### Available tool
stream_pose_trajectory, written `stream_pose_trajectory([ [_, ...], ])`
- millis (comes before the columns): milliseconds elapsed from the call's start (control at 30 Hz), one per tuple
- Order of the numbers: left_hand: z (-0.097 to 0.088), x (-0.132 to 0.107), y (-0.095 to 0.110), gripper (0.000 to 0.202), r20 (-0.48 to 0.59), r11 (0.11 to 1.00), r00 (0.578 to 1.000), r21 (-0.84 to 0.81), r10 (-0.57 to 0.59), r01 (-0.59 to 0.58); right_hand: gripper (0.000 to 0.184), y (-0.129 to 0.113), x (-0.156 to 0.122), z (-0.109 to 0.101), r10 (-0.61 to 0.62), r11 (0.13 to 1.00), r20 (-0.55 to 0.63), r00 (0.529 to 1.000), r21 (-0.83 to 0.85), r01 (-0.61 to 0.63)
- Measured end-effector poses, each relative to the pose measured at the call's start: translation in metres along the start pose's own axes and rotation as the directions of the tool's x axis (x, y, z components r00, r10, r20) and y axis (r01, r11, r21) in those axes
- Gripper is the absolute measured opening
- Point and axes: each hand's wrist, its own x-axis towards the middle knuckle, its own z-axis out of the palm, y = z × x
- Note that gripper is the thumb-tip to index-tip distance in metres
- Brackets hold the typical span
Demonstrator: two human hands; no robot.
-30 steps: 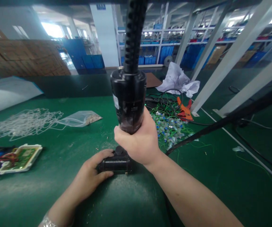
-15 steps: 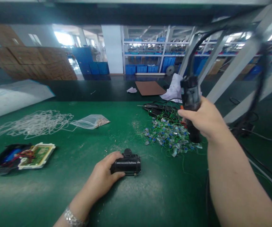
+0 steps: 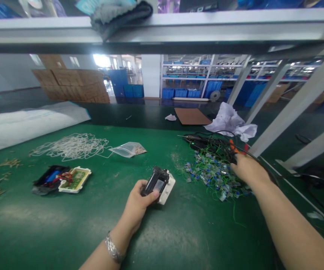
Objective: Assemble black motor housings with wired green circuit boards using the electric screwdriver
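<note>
My left hand (image 3: 139, 202) grips a small black plastic housing (image 3: 154, 183) with a white part (image 3: 166, 190) on its right side, tilted just above the green bench. Its thumb presses on the black face. Out to the right, my right hand (image 3: 245, 170) reaches down at the edge of a heap of small clear-and-blue connectors with green wires (image 3: 209, 170). Its fingers are curled around something dark, which looks like the black corded electric screwdriver; most of it is hidden. Orange-handled pliers (image 3: 233, 146) lie just beyond that hand.
An opened black case with a green circuit board (image 3: 76, 179) lies left, near tangled white cord (image 3: 74, 147) and a clear bag of small parts (image 3: 129, 149). Behind are a black thin-tipped tool (image 3: 192, 138), a brown board (image 3: 192, 116) and crumpled paper (image 3: 226, 120). Slanted metal posts (image 3: 297, 99) stand right.
My right hand has lowered the black corded tool from upright in the air to the right of the heap. My left hand has lifted and turned the black housing, showing its white part.
</note>
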Motion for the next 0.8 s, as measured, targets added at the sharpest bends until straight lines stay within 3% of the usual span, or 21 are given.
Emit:
stream_pose_trajectory([
  [100, 0.002, 0.000, -0.001, 0.049, 0.005, 0.992, 0.999, -0.121, -0.039, 0.040, 0.021, -0.069, -0.023, 0.005, -0.203, 0.971, 0.029, 0.979, 0.133, 0.197],
  [133, 0.002, -0.001, 0.000, 0.049, 0.018, 0.985, 0.999, -0.161, -0.051, 0.053, 0.027, -0.092, -0.035, 0.010, -0.268, 0.936, 0.075, 0.960, 0.256, 0.242],
  [167, 0.003, -0.002, 0.001, 0.048, 0.045, 0.976, 0.997, -0.206, -0.064, 0.072, 0.033, -0.113, -0.047, 0.015, -0.288, 0.900, 0.147, 0.946, 0.379, 0.215],
  [233, 0.003, -0.005, 0.003, 0.045, 0.109, 0.947, 0.990, -0.300, -0.087, 0.116, 0.049, -0.145, -0.069, 0.029, -0.256, 0.821, 0.302, 0.918, 0.570, 0.041],
  [300, 0.004, -0.007, 0.005, 0.044, 0.155, 0.923, 0.984, -0.359, -0.090, 0.141, 0.063, -0.161, -0.083, 0.044, -0.262, 0.681, 0.426, 0.866, 0.717, -0.147],
  [433, 0.004, -0.006, 0.004, 0.048, 0.170, 0.961, 0.984, -0.260, -0.053, 0.097, 0.063, -0.163, -0.089, 0.060, -0.316, 0.300, 0.496, 0.809, 0.861, -0.410],
  [500, 0.004, -0.005, 0.003, 0.046, 0.186, 0.990, 0.982, -0.134, -0.019, 0.044, 0.062, -0.160, -0.089, 0.059, -0.305, 0.203, 0.539, 0.785, 0.842, -0.499],
  [633, 0.004, -0.004, 0.003, 0.046, 0.215, 1.000, 0.977, 0.015, 0.000, -0.004, 0.065, -0.155, -0.090, 0.055, -0.323, 0.171, 0.599, 0.732, 0.798, -0.578],
  [800, 0.002, -0.002, 0.003, 0.050, 0.227, 1.000, 0.974, 0.014, 0.011, -0.014, 0.072, -0.153, -0.090, 0.062, -0.312, 0.236, 0.600, 0.737, 0.800, -0.551],
])
